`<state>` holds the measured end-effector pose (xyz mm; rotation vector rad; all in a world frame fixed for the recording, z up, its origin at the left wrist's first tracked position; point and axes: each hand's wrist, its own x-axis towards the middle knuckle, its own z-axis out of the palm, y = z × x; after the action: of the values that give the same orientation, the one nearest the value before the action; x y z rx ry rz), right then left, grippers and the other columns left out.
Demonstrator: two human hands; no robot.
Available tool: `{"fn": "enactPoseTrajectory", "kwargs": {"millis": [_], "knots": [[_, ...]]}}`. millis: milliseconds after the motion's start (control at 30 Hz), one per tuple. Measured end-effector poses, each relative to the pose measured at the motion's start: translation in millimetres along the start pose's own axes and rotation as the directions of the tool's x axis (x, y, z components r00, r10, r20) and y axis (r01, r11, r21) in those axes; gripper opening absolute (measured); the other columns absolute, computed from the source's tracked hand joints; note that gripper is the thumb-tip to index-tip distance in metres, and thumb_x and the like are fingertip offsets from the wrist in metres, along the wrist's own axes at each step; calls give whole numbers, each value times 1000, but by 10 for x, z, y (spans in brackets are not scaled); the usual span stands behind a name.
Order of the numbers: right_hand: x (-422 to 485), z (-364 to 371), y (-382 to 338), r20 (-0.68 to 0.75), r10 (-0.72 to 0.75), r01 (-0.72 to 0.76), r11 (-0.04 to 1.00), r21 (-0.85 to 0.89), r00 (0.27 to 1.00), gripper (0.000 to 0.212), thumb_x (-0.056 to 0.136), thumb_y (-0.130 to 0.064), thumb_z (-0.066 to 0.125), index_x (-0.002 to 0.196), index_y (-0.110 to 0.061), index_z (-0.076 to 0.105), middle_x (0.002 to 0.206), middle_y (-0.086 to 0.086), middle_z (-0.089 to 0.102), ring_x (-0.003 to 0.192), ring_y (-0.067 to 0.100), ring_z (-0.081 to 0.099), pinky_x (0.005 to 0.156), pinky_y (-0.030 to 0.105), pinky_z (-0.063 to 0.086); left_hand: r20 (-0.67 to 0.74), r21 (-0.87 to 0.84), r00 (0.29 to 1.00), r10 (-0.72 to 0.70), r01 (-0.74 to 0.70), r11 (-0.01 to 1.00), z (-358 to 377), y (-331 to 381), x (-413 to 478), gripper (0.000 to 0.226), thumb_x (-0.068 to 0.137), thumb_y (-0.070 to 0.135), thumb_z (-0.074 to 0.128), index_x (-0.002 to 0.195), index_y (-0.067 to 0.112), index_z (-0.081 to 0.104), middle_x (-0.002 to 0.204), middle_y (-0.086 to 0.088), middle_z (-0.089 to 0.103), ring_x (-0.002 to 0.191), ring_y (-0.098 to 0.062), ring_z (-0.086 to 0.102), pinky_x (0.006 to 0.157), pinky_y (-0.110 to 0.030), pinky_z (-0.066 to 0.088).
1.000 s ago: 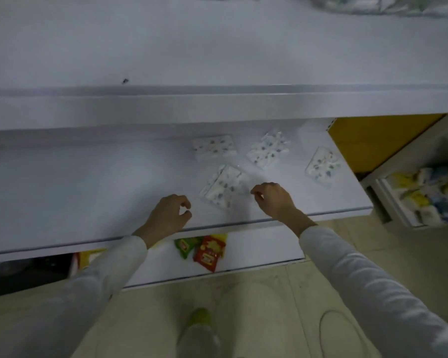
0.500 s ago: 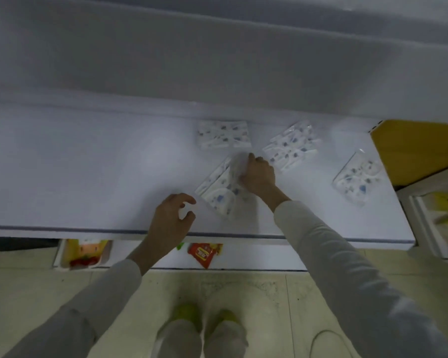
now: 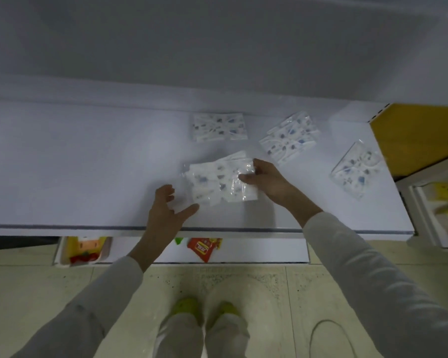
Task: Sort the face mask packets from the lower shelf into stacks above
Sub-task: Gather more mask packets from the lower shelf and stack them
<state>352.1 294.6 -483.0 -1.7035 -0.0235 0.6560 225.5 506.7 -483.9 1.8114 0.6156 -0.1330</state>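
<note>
Reaching in since a moment ago, my left hand spreads its fingers, holding nothing, just beside the face mask packets. My right hand pinches their right end over the white shelf. Three more packets lie farther back.

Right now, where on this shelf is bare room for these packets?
Bare: the shelf left of the left hand. Crowded: behind and right of the held packets in the right hand, with back packet, angled packet, end packet.
</note>
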Motion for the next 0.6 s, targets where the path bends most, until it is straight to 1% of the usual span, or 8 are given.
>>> {"fn": "enactPoseTrajectory", "kwargs": {"millis": [167,233,300,333,400,467,533,600], "knots": [[-328,7,4,65,0,-30,888,458,998,23,89,8,53,108,-2,62,98,5,73,91,18,68,85,30,55,249,-375,968,-22,117,919,156,148,-20,48,67,30,79,109,17,59,109,-1,67,110,-24,60,99,-38,46],[-421,24,46,23,43,-48,801,597,999,24,89,5,54,111,-1,62,105,11,71,95,24,68,88,34,55,353,-542,936,8,197,817,299,155,-70,55,58,34,81,104,12,61,107,-4,69,114,-27,60,100,-42,47],[-520,50,106,-26,101,-59,747,662,994,23,88,2,58,110,-1,63,106,13,70,95,26,67,86,36,56,381,-597,924,29,222,771,482,226,-129,65,54,42,86,106,13,59,106,-5,69,106,-18,65,96,-37,51],[-582,66,131,-59,137,-66,756,651,989,22,87,1,60,108,-1,64,102,12,71,92,25,68,81,34,57,377,-626,926,23,237,743,589,284,-154,60,61,41,84,107,14,58,106,-4,68,101,-14,67,93,-34,53],[-731,83,167,-125,186,-88,831,550,975,21,83,-4,68,104,-6,67,95,8,73,86,24,68,74,31,55,350,-737,936,-33,297,607,787,418,-183,32,80,18,70,110,13,59,106,-6,68,100,-20,66,90,-35,54],[-861,11,190,-122,196,-125,891,437,973,22,81,-9,72,103,-7,69,91,6,73,81,22,67,75,36,54,302,-797,951,-67,291,529,928,544,-193,26,82,4,62,108,8,61,103,-10,67,99,-27,65,92,-41,51],[-950,-200,189,-102,172,-136,948,288,980,16,84,-18,70,97,-10,70,87,3,71,78,16,66,76,34,55,267,-787,962,-60,253,562,1025,604,-195,30,78,1,59,107,6,61,97,-10,69,95,-27,66,87,-42,54],[-951,-549,188,-350,135,-121,991,61,927,19,90,-31,63,88,-14,71,82,1,69,75,11,62,72,26,48,271,-729,958,-98,270,630,1087,622,-209,25,82,-4,55,104,6,62,88,-7,71,88,-25,68,76,-39,58]]}}
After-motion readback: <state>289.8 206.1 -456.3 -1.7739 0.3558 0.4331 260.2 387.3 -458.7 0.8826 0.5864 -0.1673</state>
